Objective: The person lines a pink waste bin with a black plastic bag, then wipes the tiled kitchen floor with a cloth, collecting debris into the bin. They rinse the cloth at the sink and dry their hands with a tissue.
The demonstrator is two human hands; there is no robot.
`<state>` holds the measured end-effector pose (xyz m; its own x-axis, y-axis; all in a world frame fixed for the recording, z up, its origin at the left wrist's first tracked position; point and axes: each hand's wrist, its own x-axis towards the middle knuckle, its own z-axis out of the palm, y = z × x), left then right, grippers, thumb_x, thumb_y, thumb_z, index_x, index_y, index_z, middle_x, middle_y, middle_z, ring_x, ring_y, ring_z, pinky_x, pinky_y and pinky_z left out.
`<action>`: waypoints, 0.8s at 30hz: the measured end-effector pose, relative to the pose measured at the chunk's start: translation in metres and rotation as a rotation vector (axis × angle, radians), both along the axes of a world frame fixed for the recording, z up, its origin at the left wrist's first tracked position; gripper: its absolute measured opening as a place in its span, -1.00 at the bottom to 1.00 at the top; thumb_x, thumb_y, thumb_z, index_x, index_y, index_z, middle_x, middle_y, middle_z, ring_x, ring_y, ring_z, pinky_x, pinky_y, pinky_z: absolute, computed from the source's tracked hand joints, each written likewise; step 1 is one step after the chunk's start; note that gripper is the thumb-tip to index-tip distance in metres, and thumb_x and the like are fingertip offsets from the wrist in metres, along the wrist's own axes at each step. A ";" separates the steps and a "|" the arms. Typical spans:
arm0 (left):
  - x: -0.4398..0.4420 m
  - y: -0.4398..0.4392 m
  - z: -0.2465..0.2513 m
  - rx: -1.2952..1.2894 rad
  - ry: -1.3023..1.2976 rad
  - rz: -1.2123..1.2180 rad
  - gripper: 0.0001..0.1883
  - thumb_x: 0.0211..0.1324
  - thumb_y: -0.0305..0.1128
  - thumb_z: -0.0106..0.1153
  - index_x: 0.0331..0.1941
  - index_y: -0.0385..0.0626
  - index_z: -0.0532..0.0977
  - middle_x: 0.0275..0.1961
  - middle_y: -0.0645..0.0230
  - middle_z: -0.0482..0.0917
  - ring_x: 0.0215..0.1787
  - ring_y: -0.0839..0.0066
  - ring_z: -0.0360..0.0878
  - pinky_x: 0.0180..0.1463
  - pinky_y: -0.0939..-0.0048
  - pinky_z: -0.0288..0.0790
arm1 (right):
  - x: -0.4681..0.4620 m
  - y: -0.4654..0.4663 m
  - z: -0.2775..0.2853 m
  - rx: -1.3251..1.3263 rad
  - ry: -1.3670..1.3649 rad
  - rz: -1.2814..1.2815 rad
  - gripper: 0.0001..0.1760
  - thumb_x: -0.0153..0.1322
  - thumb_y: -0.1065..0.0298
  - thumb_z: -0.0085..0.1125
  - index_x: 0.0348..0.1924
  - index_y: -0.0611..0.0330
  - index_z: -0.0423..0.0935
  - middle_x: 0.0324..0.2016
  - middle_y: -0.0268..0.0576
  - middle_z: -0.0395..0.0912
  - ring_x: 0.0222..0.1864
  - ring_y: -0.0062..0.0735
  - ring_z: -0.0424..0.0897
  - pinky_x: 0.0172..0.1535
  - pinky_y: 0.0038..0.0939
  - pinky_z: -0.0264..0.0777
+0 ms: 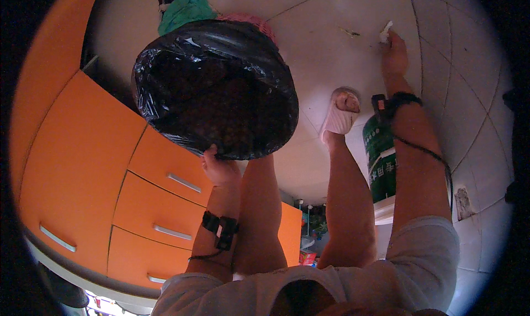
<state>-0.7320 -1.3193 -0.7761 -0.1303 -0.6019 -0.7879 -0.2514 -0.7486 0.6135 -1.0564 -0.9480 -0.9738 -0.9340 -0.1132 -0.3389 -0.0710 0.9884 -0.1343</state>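
Note:
My left hand (221, 169) grips the near rim of a waste bin lined with a black plastic bag (215, 30). The bin's mouth faces me, and its inside is too dark to make out. Part of a pink woven basket-like wall (252, 22) shows behind the bag. Out to the right, close to the tiled floor (314, 63), my right hand (395, 53) pinches a crumpled piece of white tissue (386, 31). A small greenish scrap (350, 32) lies on the floor left of that hand.
Orange cabinets (78, 162) with metal handles line the left side. A green plastic bag (188, 9) lies beyond the bin. My slippered foot (341, 113) is between the bin and a green printed container (379, 158). White wall tiles (476, 121) rise at right.

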 end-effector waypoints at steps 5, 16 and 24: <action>0.005 -0.003 -0.003 0.058 -0.061 0.041 -0.42 0.08 -0.23 0.11 0.23 -0.08 0.34 0.21 0.30 0.47 0.22 0.19 0.40 0.30 0.10 0.30 | 0.032 -0.021 -0.003 -0.232 -0.014 -0.049 -0.60 0.30 0.36 0.22 0.00 0.21 0.48 -0.11 0.06 0.52 -0.07 0.07 0.51 -0.01 -0.14 0.44; -0.005 0.000 0.000 0.035 -0.128 0.120 -0.60 -0.01 -0.29 0.12 -0.03 -0.14 0.49 0.04 0.29 0.54 0.12 0.24 0.45 0.25 0.19 0.30 | 0.018 -0.007 0.014 -0.205 0.200 -0.089 -0.57 0.24 0.44 0.27 -0.01 0.19 0.49 -0.12 0.03 0.54 -0.08 0.06 0.52 0.01 -0.08 0.44; -0.004 -0.002 -0.003 0.006 -0.119 0.092 -0.66 0.01 -0.27 0.13 -0.10 -0.11 0.51 0.00 0.31 0.54 0.08 0.26 0.45 0.22 0.18 0.31 | 0.024 -0.020 0.002 -0.233 -0.057 0.006 -0.62 0.29 0.46 0.17 0.00 0.23 0.47 -0.09 0.05 0.53 -0.02 0.04 0.50 0.06 -0.08 0.38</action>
<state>-0.7361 -1.3213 -0.7795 0.0199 -0.6020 -0.7982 -0.2520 -0.7756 0.5787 -1.0327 -0.9678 -0.9715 -0.9130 -0.1998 -0.3557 -0.0623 0.9299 -0.3624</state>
